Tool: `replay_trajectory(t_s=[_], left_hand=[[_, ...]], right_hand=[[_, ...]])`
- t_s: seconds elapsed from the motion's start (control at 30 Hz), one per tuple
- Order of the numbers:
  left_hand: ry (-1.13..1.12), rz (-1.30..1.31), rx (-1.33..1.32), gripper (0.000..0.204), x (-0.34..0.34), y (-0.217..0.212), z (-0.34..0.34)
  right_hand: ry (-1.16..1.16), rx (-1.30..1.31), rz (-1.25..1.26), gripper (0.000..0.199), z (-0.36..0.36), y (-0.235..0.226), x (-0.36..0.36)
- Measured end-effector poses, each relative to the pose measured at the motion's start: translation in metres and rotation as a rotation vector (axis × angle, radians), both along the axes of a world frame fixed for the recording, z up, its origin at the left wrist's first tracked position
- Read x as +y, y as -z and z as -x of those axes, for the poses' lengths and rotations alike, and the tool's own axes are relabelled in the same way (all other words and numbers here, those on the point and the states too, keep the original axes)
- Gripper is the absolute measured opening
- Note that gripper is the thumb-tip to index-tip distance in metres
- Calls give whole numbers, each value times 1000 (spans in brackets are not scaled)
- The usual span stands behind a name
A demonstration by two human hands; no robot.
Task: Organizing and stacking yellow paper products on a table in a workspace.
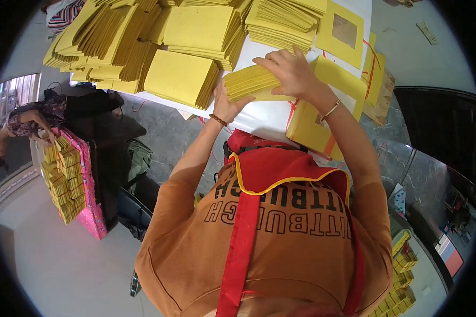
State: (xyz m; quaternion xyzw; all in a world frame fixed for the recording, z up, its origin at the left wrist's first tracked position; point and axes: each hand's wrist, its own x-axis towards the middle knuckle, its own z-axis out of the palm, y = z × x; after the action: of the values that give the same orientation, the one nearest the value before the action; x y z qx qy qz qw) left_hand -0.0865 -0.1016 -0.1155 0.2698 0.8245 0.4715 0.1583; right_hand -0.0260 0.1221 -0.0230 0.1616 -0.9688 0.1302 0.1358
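Observation:
Between my two hands is a stack of yellow paper envelopes (251,81), its layered edges turned up toward me. My left hand (228,105) grips the near left end, with the thumb along the front edge. At the far right end, my right hand (292,73) curls its fingers over the top. Just left of the left hand lies another stack of flat yellow envelopes (177,76). Under my right forearm sits a yellow bundle (313,126) with red string. Beyond the right hand rests a yellow piece with a square window (328,39).
More yellow stacks (198,29) crowd the far and left parts of the white-covered table (264,115). At left, a person (37,113) is beside a pink-covered table (92,216) holding tied yellow bundles (66,174). Other bundles (402,285) stand at lower right.

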Motion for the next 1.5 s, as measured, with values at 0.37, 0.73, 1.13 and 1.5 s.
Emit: replay_trajectory(t_s=[0.37, 0.73, 1.13, 1.5], left_hand=[[-36, -594, 181, 112, -2, -82, -10], [71, -335, -235, 110, 7, -83, 1], [214, -156, 84, 122, 7, -45, -2], [24, -178, 62, 87, 9, -63, -7]], right_hand=[[5, -159, 477, 62, -14, -34, 14], [108, -636, 1230, 90, -26, -18, 5], [-23, -433, 1254, 112, -24, 11, -6], [97, -506, 1376, 81, -26, -6, -9]])
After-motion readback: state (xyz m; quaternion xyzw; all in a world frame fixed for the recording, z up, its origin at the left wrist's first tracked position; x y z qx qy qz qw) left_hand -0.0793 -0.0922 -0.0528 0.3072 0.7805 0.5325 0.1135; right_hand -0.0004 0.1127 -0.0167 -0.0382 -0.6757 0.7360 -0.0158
